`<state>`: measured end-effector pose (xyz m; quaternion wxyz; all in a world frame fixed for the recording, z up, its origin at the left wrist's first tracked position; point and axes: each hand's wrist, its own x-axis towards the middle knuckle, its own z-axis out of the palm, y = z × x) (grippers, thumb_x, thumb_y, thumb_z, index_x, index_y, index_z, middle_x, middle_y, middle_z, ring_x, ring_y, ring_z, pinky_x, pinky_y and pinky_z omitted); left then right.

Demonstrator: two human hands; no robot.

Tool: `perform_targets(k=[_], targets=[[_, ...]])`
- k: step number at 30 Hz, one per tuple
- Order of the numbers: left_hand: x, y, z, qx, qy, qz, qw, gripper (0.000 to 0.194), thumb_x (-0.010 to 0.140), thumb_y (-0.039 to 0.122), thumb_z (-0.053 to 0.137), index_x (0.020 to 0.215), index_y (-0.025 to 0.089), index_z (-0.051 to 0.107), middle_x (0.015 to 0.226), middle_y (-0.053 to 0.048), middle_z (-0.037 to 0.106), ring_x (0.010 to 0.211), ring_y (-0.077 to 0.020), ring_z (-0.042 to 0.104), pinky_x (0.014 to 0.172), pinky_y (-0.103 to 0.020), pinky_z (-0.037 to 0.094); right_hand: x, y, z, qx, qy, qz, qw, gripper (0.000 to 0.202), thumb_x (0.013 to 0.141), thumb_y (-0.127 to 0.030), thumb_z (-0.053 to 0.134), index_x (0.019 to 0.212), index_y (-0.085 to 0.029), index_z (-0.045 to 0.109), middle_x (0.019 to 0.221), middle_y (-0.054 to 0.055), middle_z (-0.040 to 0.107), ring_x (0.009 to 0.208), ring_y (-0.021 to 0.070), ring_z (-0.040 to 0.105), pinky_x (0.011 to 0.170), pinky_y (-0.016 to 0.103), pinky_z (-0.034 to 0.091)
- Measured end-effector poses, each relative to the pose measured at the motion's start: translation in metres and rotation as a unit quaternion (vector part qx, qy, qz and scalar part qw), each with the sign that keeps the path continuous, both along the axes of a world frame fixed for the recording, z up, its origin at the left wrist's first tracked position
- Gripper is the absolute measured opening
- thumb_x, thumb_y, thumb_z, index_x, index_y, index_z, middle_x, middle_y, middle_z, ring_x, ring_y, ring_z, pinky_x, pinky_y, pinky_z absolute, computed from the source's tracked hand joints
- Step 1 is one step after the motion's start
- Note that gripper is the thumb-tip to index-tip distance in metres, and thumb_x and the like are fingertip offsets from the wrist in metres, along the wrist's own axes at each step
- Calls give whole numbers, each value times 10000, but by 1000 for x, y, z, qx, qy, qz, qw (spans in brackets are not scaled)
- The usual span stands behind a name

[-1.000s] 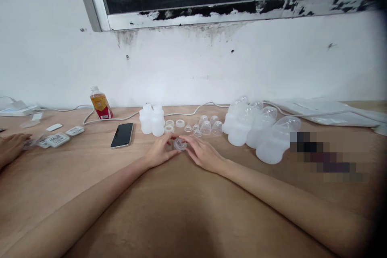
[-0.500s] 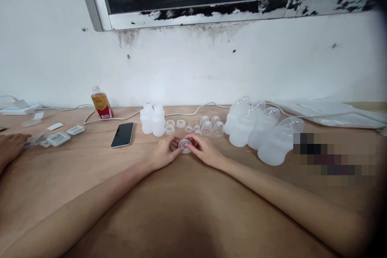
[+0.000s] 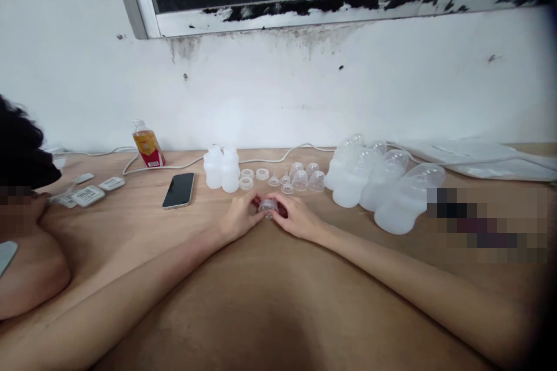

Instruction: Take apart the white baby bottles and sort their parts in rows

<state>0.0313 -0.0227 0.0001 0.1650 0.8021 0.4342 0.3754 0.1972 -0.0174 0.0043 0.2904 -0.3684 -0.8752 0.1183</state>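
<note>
Between my two hands, low over the table, is a clear bottle collar (image 3: 268, 206), apparently with a teat in it; the fingers hide part of it. My left hand (image 3: 237, 219) grips its left side with thumb and fingers, while my right hand (image 3: 298, 217) closes on the right side. Just beyond lie loose collar rings (image 3: 246, 183), small clear teats (image 3: 287, 188) and several dome caps (image 3: 300, 180). White bottle bodies (image 3: 221, 169) stand behind my left hand. To the right, several capped baby bottles (image 3: 395, 208) form a group.
A phone (image 3: 178, 190) lies left of the bottle bodies, near a drink bottle (image 3: 148, 145) by the wall. White flat cases (image 3: 88, 195) are farther left. Another person (image 3: 32, 261) leans in at the left edge. A cable (image 3: 278, 159) and plastic bags (image 3: 474, 162) run along the back.
The collar has tipped from facing up at me to showing its side, still between both hands. The other person's head and shoulder have come into view at left. My view has shifted slightly.
</note>
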Motion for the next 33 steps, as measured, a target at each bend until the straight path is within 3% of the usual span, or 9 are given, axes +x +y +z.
perform_targets(k=[11,19,23,28,33], targets=[[4,7,-2,16,90,41,995,117,659,164,494,774,178,484,626,18,530,558,-118,490,490,-214,347,-4,-3,-1,25,-41,14,999,290,775,-141,379,1056,-165,449,989,71,546,855,163,514,749,300,405],[3,8,0,17,120,52,991,117,641,154,487,754,180,469,630,8,524,559,-131,482,479,-221,324,-10,-1,-5,20,-49,-5,999,290,745,-79,364,1012,-138,459,953,86,533,871,173,505,763,307,402],[0,6,-4,17,112,32,993,118,694,203,483,808,180,465,619,13,532,542,-129,489,482,-221,328,-10,0,-5,9,-38,-24,999,312,734,-68,384,1022,-143,480,952,82,554,876,171,514,767,308,403],[-3,2,-2,11,65,-38,997,193,805,311,387,917,171,458,760,-19,598,611,-123,536,546,-220,382,-5,0,-5,6,9,-4,1000,272,827,-201,346,1066,-176,473,1006,73,571,917,165,531,788,317,413],[-3,-3,2,12,69,-11,997,202,830,305,341,934,186,467,802,-17,630,654,-130,569,587,-226,400,-3,0,-6,25,31,19,999,300,857,-219,281,1110,-185,439,1059,74,561,962,162,526,816,323,414]])
